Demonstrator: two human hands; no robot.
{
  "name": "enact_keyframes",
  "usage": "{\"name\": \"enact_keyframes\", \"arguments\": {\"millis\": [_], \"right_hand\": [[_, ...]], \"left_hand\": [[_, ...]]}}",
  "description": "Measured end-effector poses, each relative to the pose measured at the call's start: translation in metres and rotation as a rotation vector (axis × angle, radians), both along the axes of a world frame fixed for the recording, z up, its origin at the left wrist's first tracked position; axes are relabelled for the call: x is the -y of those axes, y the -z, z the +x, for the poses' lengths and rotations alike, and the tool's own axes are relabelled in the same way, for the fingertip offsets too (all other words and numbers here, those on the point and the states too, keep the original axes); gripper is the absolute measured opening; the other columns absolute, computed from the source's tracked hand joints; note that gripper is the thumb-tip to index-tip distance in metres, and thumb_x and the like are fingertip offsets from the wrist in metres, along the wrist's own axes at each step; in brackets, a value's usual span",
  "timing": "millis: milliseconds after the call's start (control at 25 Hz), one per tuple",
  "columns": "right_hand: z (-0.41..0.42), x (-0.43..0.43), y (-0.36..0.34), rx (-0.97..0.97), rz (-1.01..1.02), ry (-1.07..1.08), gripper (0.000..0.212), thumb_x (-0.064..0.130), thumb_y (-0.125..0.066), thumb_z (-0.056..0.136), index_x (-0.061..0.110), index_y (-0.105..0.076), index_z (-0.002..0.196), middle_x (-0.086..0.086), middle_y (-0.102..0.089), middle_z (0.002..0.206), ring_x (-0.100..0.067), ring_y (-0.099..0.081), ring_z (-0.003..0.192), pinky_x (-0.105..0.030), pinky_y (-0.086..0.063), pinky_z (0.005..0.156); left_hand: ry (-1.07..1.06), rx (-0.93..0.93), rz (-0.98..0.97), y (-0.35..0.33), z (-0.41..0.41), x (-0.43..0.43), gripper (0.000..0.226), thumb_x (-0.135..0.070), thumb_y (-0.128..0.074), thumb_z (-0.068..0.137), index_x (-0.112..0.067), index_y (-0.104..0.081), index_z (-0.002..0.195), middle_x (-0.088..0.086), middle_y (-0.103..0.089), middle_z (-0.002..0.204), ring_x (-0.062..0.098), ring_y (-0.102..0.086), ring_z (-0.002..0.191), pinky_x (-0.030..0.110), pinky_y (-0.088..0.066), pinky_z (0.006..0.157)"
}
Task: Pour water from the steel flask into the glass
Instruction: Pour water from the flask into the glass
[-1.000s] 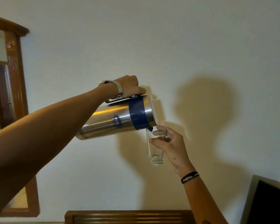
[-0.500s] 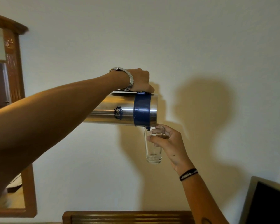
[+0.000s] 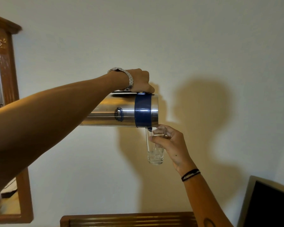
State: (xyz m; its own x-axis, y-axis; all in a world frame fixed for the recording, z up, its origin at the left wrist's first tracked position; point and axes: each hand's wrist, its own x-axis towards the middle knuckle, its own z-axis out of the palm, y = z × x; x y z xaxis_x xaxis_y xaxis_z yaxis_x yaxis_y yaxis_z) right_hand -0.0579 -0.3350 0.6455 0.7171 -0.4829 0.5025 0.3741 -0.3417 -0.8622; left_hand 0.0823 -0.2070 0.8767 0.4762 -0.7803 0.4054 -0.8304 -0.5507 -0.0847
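Observation:
The steel flask (image 3: pixel 121 113) with a blue band lies almost level in mid-air in front of a pale wall. My left hand (image 3: pixel 140 81), a metal watch on its wrist, grips the handle on top of the flask. The blue spout at the flask's lower right edge rests over the rim of a clear tall glass (image 3: pixel 155 149). My right hand (image 3: pixel 170 145) holds that glass upright from the right side, fingers wrapped around its upper half. A little water shows at the bottom of the glass.
A wooden mirror frame (image 3: pixel 24 190) stands at the left edge. The top of a wooden headboard or rail (image 3: pixel 128 219) runs along the bottom. A dark screen with a grey frame (image 3: pixel 272 205) sits at the bottom right.
My left hand has raised the flask's base, bringing the flask from a slant to almost level. The spout now sits over the glass rim, and water has appeared at the glass bottom.

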Motion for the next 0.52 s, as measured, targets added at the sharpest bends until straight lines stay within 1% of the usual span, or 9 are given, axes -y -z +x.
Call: {"name": "enact_keyframes", "arguments": {"millis": [80,160,360,520], "right_hand": [[-0.0004,-0.0006,0.0000,0.005,0.004,-0.004,0.067,0.047,-0.094,0.059,0.031,-0.080,0.122,0.005,-0.085,0.109,-0.010,-0.081,0.097,-0.034,-0.065,0.086],[-0.0006,-0.0008,0.0000,0.009,0.013,-0.009,0.063,0.047,-0.094,0.059,0.033,-0.081,0.119,0.005,-0.085,0.109,-0.010,-0.081,0.098,-0.031,-0.065,0.084],[0.0016,-0.0030,0.0019,0.022,0.034,-0.024,0.067,0.045,-0.095,0.059,0.030,-0.081,0.123,0.003,-0.085,0.109,-0.011,-0.081,0.098,-0.032,-0.063,0.085],[0.0055,-0.0054,0.0036,0.012,0.034,-0.042,0.072,0.044,-0.095,0.057,0.026,-0.080,0.125,0.003,-0.085,0.109,-0.009,-0.081,0.097,-0.035,-0.065,0.091]], "left_hand": [[0.004,0.006,-0.003,-0.0001,-0.0007,0.0015,0.046,-0.055,-0.053,0.072,-0.016,-0.037,0.056,0.002,-0.037,0.057,0.023,-0.033,0.054,0.030,-0.027,0.058],[0.006,0.018,-0.005,-0.0016,-0.0016,0.0015,0.048,-0.054,-0.055,0.077,-0.016,-0.036,0.055,0.002,-0.037,0.057,0.023,-0.033,0.053,0.030,-0.027,0.057],[0.009,0.047,-0.001,-0.0030,-0.0018,0.0006,0.051,-0.051,-0.059,0.086,-0.016,-0.036,0.056,0.002,-0.037,0.057,0.022,-0.033,0.053,0.030,-0.027,0.057],[0.002,0.067,0.027,-0.0025,-0.0025,-0.0019,0.051,-0.053,-0.058,0.086,-0.018,-0.035,0.057,0.002,-0.037,0.058,0.021,-0.034,0.053,0.030,-0.029,0.057]]}}
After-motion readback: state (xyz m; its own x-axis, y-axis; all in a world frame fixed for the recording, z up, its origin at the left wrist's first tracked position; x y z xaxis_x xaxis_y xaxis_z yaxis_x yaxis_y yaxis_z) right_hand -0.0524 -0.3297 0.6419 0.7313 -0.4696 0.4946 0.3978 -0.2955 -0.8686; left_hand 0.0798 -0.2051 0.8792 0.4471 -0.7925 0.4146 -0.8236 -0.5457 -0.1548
